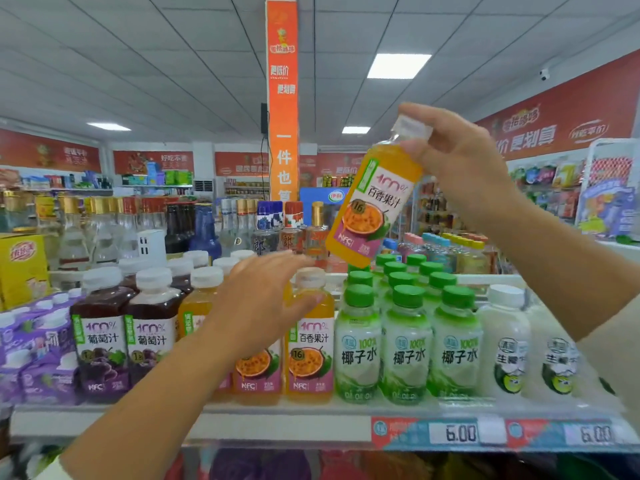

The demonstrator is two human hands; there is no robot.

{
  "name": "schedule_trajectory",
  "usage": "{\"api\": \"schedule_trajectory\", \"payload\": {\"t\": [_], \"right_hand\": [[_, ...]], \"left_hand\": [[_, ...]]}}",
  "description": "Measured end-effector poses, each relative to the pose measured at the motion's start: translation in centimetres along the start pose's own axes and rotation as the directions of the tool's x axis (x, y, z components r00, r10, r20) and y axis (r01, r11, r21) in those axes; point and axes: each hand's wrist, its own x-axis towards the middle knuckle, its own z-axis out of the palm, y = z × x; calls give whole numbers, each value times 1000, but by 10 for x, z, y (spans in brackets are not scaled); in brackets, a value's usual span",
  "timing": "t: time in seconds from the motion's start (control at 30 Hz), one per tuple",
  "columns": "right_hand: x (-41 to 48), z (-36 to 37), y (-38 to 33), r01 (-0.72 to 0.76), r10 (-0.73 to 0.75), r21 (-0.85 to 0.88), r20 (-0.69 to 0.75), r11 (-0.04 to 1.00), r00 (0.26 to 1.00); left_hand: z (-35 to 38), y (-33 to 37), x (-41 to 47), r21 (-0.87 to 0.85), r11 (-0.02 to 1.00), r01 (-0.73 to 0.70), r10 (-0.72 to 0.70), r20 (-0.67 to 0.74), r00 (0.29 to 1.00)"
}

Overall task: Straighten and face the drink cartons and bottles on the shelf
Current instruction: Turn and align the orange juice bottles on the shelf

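Passion-fruit bottle [374, 206], label "100% 百香果汁", "NFC", "16": raised above shelf [277, 427], tilted, R hand [460, 161] pinching its white-cap neck. L hand [263, 303] released, fingers straight, in front of matching orange bottles [310, 341] in front row, hiding one label; contact unclear. Left: grape bottles [102, 341] "葡萄汁". Right: green-cap bottles [407, 344] "椰子水". Shelf-edge tags [460, 433]: "6.00".
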Motion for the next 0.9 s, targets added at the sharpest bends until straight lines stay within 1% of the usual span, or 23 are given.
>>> {"api": "schedule_trajectory", "payload": {"t": [0.07,0.1,0.17,0.2,0.23,0.27,0.3,0.33,0.37,0.43,0.47,0.53,0.63,0.77,0.9], "right_hand": [[-10,-18,-4,-32,31,73,24,997,999],[-14,-21,-5,-56,52,114,45,992,998],[-29,-27,-5,-125,107,226,88,966,990],[-38,-28,-4,-161,136,267,110,950,985],[-48,-28,-2,-202,170,290,132,936,976],[-58,-26,0,-246,207,301,154,921,966],[-68,-23,3,-292,247,316,174,903,953],[-78,-19,7,-333,283,326,191,885,940],[-89,-15,12,-373,320,341,203,863,926],[-110,-7,18,-450,395,370,219,813,892],[-122,-2,21,-483,428,373,226,792,875],[-144,7,24,-532,475,363,241,765,847],[-174,21,26,-598,544,354,248,719,801],[-212,36,23,-670,644,328,202,665,738],[-237,44,16,-717,703,307,173,626,689]], "left_hand": [[4,21,-2,-12,1000,26,-26,-4,1000],[5,29,-4,-51,998,22,-23,-13,1000],[10,50,-14,-178,984,4,-2,9,1000],[13,60,-21,-290,957,17,-4,49,999],[16,69,-30,-433,900,48,-8,95,995],[20,75,-38,-581,807,105,-22,147,989],[26,79,-46,-699,693,176,-40,206,978],[32,81,-55,-778,579,243,-50,263,963],[40,81,-65,-821,485,301,-56,314,948],[57,78,-85,-857,339,389,-61,393,918],[64,77,-95,-860,286,423,-61,424,904],[75,73,-115,-851,228,473,-56,473,879],[88,68,-141,-828,199,525,-35,529,848],[96,64,-173,-791,186,583,-15,591,806],[99,64,-194,-761,151,630,4,638,770]]}}
